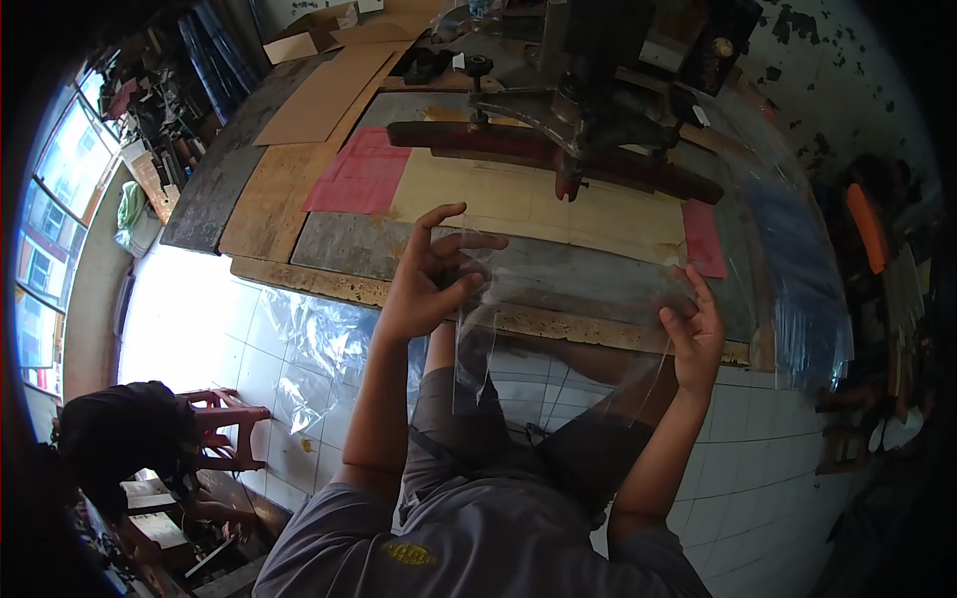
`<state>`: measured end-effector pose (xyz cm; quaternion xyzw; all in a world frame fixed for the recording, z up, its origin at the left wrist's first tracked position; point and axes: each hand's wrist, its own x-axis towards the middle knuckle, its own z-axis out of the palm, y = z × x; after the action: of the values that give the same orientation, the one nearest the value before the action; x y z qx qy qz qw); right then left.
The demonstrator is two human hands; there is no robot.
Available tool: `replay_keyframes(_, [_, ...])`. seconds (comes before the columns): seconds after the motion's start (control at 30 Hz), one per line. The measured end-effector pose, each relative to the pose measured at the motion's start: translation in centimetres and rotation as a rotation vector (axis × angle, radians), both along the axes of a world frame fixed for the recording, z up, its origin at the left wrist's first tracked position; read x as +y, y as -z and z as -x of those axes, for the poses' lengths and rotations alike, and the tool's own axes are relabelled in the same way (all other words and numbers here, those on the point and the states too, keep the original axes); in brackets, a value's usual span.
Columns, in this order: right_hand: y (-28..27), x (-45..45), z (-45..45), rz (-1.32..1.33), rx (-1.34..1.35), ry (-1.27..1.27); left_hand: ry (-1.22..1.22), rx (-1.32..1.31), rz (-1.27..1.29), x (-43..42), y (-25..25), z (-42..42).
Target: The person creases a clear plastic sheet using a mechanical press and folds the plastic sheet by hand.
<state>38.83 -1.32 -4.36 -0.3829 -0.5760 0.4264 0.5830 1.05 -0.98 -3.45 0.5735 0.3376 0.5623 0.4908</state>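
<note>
A transparent plastic sheet (568,299) hangs between my two hands in front of the worktable's near edge. My left hand (419,294) pinches its left side between thumb and fingers, with the index finger raised. On the opposite side my right hand (700,334) grips the sheet with thumb and fingertips. Beyond the sheet, a yellow sheet (498,191) lies on the grey press bed, with a pink piece (361,171) at its left and a smaller pink piece (704,239) at its right. A dark red press bar (478,140) spans above them.
Cardboard (324,95) lies at the table's back left. Stacked transparent plastic (797,269) hangs over the right side. Loose plastic film (314,349) is on the tiled floor, near a red stool (234,429). Another person (130,448) bends over at the lower left.
</note>
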Motion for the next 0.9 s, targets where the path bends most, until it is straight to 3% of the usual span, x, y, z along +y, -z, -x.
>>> replay_keyframes(0.9, [-1.2,-0.1,0.8,-0.002,0.022,0.025,-0.046,0.041,-0.062,-0.4,-0.9,-0.6])
